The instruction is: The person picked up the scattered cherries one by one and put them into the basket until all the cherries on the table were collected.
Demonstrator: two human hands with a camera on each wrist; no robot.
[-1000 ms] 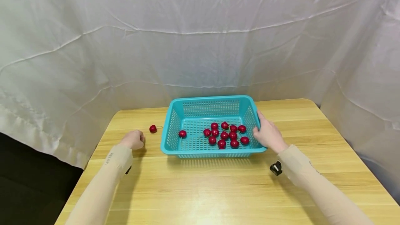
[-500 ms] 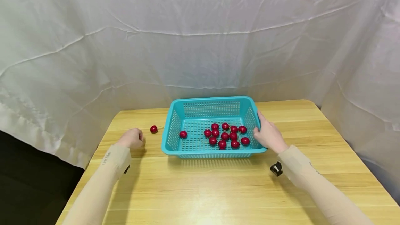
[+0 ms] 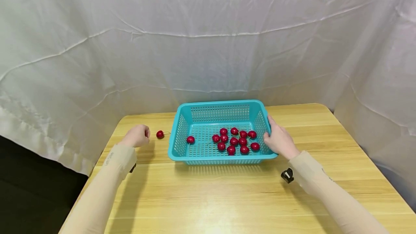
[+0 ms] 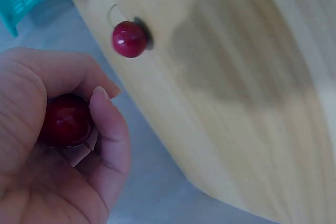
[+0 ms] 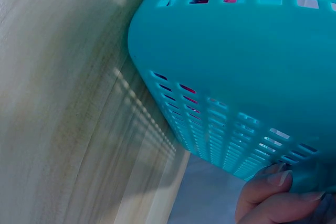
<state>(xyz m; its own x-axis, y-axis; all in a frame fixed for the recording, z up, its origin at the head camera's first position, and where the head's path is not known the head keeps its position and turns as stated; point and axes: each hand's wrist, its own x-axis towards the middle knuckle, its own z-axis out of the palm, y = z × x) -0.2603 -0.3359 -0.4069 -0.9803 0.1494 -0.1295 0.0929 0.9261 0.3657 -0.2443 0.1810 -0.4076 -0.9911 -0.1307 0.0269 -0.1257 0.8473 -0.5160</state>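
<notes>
Now we hold one red cherry (image 4: 65, 120) curled inside our left hand (image 3: 138, 135), left of the turquoise basket (image 3: 195, 109). Another loose cherry (image 3: 159, 134) lies on the wooden table (image 3: 208, 194) between that hand and the basket. Our right hand (image 3: 279, 140) grips the basket's right rim; a cluster of cherries (image 3: 235, 141) sits inside.

The cherry (image 4: 65, 120) in the left hand's (image 3: 138, 136) grip is dark glossy red, as is the loose cherry (image 3: 159, 134) just beyond it. The basket (image 3: 221, 160) under the right hand (image 3: 279, 140) is turquoise with slotted lattice walls. The table (image 3: 208, 194) is pale yellow wood grain.
</notes>
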